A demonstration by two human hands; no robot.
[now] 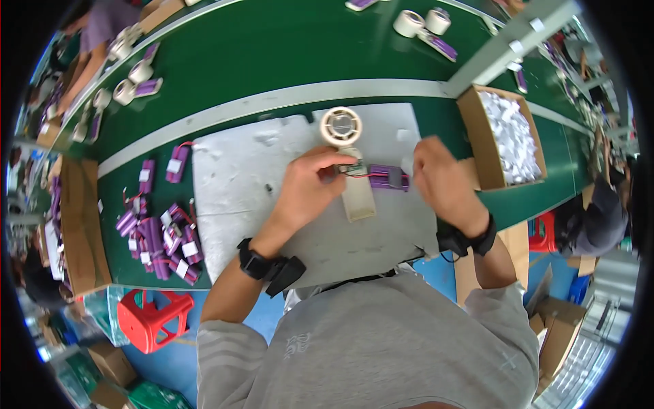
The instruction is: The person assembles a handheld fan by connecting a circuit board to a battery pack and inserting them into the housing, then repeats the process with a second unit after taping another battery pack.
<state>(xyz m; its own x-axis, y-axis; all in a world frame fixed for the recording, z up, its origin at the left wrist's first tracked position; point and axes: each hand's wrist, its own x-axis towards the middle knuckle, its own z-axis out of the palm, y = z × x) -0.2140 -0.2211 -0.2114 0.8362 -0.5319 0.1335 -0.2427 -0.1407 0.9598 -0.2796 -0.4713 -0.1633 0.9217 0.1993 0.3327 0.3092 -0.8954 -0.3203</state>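
A white handheld fan (359, 198) lies on the foam mat with its round head (341, 127) pointing away from me. Across its body, a small green circuit board (353, 168) is wired in red and black to a purple battery pack (388, 178) on the right. The thumb and fingers of my left hand (305, 187) pinch around the board, partly hiding it. To the right of the battery pack, my right hand (446, 184) is raised with curled fingers. Motion blurs its fingertips, so anything between them cannot be made out.
The grey-white foam mat (235, 198) covers my part of the green table. Loose purple battery packs (157, 238) are heaped at left, beside a cardboard box (82, 225). At right stands a carton (470, 129) of small white pieces. Further fans (409, 24) lie beyond the pale rail (272, 97).
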